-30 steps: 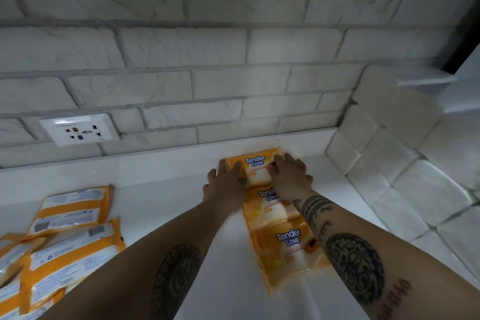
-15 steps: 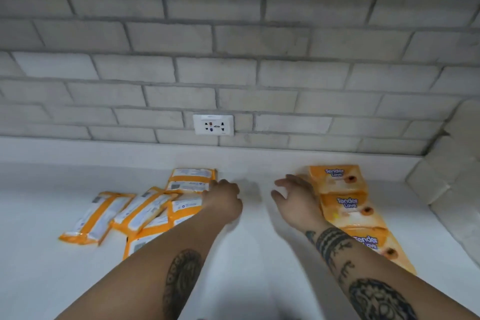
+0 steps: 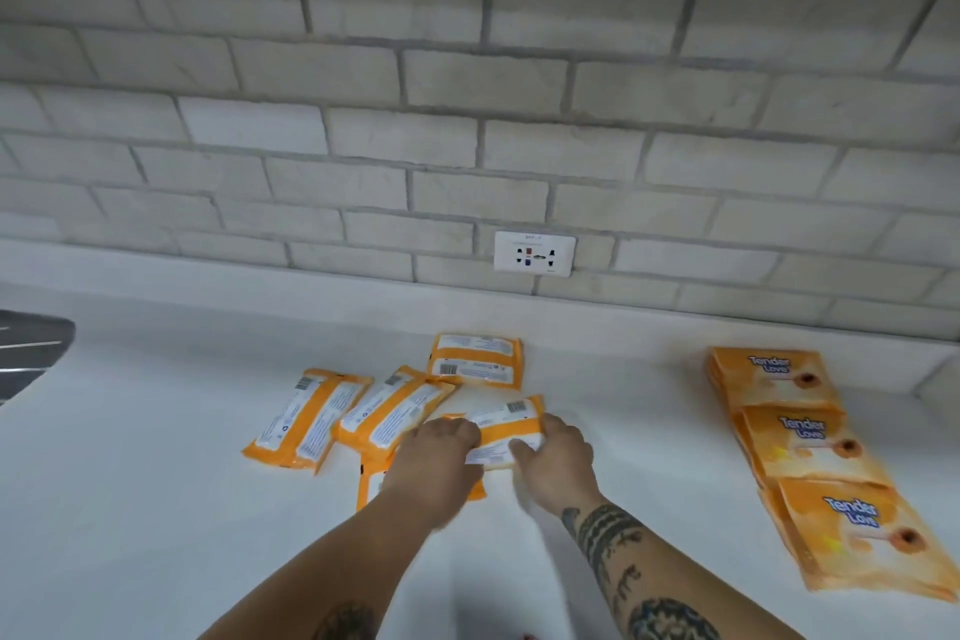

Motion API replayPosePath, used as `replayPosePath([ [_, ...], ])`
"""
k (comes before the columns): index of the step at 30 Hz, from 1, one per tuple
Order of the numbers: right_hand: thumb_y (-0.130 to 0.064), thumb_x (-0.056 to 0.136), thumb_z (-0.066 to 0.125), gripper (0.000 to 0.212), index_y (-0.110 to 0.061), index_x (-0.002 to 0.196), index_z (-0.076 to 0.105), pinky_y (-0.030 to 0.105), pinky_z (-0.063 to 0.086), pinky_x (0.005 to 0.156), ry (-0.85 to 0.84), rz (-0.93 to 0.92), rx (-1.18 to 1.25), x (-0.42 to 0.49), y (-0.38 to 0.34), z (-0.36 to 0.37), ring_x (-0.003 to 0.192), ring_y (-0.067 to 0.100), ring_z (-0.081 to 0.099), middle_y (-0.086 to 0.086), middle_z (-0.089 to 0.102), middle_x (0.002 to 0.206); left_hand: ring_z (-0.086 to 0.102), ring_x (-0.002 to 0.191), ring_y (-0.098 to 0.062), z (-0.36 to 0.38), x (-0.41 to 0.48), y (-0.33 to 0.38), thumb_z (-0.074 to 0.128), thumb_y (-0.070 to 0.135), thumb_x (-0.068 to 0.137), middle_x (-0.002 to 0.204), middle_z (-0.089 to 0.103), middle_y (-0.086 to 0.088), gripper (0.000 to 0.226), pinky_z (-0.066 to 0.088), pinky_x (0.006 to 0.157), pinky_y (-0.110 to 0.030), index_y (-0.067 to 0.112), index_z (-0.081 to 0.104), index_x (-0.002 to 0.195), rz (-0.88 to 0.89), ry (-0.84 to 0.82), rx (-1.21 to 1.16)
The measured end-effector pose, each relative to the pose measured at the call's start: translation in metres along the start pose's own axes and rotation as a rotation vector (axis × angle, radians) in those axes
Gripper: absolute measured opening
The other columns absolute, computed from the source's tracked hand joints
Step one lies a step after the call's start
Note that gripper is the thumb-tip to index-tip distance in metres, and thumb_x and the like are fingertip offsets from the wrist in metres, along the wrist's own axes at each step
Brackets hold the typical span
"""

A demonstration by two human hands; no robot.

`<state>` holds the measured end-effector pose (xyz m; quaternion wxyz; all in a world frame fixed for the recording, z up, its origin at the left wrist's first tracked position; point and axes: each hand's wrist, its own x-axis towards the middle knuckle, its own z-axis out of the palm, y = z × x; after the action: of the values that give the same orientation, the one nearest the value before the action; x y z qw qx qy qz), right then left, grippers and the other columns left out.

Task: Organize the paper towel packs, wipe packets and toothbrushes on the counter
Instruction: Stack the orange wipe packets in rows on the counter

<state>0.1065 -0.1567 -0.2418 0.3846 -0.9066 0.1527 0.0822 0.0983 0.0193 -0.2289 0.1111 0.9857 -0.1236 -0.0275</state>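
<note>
Both hands hold one packet (image 3: 506,424), barcode side up, at mid-worktop (image 3: 156,509). The left hand (image 3: 441,463) curls its fingers over the packet's 9 o'clock end. The right hand (image 3: 558,457) pinches the 3 o'clock end between thumb and fingers. Four other packets (image 3: 306,418) lie scattered from 7 to 12 o'clock of it. A row (image 3: 795,437) of three overlapping packs lies well apart at 3 o'clock.

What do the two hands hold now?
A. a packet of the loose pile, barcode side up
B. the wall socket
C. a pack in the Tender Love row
A: left hand and right hand grip one packet with its barcode up, apart from the Tender Love row.
</note>
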Motion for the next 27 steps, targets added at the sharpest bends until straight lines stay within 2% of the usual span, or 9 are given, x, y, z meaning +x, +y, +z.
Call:
replayPosePath([
  [3,-0.03,0.088,0.075,0.043,-0.018,0.128,0.062,0.038,0.054,0.094,0.027,0.162,0.512,0.0,-0.002,0.0,0.105,0.024,0.067,0.007,0.069,0.125,0.05,0.124,-0.023,-0.004,0.0,-0.004,0.044,0.039,0.104,0.12,0.064,0.0,0.025,0.036,0.103,-0.036,0.029,0.06,0.12,0.07,0.047,-0.042],
  [5,-0.039,0.087,0.077,0.042,-0.018,0.121,0.066,0.035,0.052,0.079,0.052,0.215,0.694,-0.006,-0.008,-0.009,0.089,0.021,0.063,0.007,0.07,0.117,0.054,0.118,-0.026,-0.013,0.003,-0.004,0.04,0.038,0.106,0.116,0.066,-0.003,0.026,0.042,0.101,-0.04,0.027,0.061,0.117,0.066,0.07,-0.16],
  [9,-0.056,0.097,0.059,0.043,-0.015,0.105,0.067,0.033,0.047,0.075,0.089,0.16,0.675,-0.027,-0.033,-0.043,0.083,0.02,0.059,0.004,0.068,0.098,0.066,0.089,-0.025,-0.044,0.016,-0.003,0.046,0.035,0.106,0.094,0.071,-0.004,0.022,0.053,0.077,-0.038,0.022,0.064,0.104,0.022,0.074,-0.525],
  [12,-0.047,0.099,0.06,0.034,-0.014,0.099,0.069,0.029,0.05,0.073,0.157,0.025,0.653,-0.043,-0.051,-0.068,0.087,0.014,0.066,0.001,0.073,0.097,0.061,0.086,-0.024,-0.081,0.025,-0.001,0.048,0.03,0.106,0.093,0.07,-0.007,0.025,0.039,0.068,-0.031,0.013,0.067,0.105,0.029,0.11,-0.61],
  [15,-0.035,0.1,0.064,0.019,-0.017,0.104,0.07,0.026,0.052,0.077,0.24,-0.084,0.599,-0.054,-0.062,-0.081,0.096,0.017,0.07,0.0,0.075,0.102,0.061,0.092,-0.026,-0.112,0.028,0.002,0.048,0.027,0.106,0.095,0.069,-0.008,0.027,0.039,0.071,-0.033,0.008,0.066,0.101,0.064,0.118,-0.68],
  [17,-0.032,0.1,0.065,0.014,-0.019,0.102,0.07,0.03,0.056,0.084,0.284,-0.117,0.617,-0.06,-0.07,-0.086,0.098,0.02,0.071,0.002,0.076,0.105,0.062,0.093,-0.027,-0.127,0.027,0.003,0.05,0.027,0.105,0.093,0.069,-0.007,0.025,0.041,0.07,-0.03,0.012,0.065,0.094,0.075,0.107,-0.735],
  [23,-0.032,0.102,0.061,0.018,-0.016,0.1,0.069,0.044,0.061,0.086,0.347,-0.149,0.692,-0.08,-0.094,-0.094,0.093,0.027,0.074,0.006,0.077,0.098,0.065,0.084,-0.021,-0.16,0.015,0.009,0.058,0.047,0.099,0.087,0.071,0.0,0.033,0.046,0.068,-0.029,0.017,0.067,0.088,0.064,0.148,-0.862],
  [25,-0.032,0.101,0.062,0.018,-0.016,0.099,0.07,0.047,0.062,0.083,0.36,-0.178,0.673,-0.086,-0.103,-0.1,0.091,0.029,0.075,0.007,0.078,0.095,0.069,0.072,-0.013,-0.174,0.01,0.007,0.07,0.052,0.09,0.083,0.074,0.002,0.032,0.047,0.057,-0.024,0.02,0.07,0.088,0.094,0.076,-0.843],
  [27,-0.032,0.099,0.063,0.018,-0.016,0.095,0.071,0.046,0.062,0.077,0.367,-0.208,0.595,-0.09,-0.112,-0.109,0.084,0.027,0.075,0.008,0.078,0.09,0.068,0.056,-0.007,-0.185,0.006,0.007,0.084,0.04,0.081,0.079,0.075,0.001,0.027,0.046,0.045,-0.02,0.018,0.071,0.091,0.148,-0.084,-0.859],
])
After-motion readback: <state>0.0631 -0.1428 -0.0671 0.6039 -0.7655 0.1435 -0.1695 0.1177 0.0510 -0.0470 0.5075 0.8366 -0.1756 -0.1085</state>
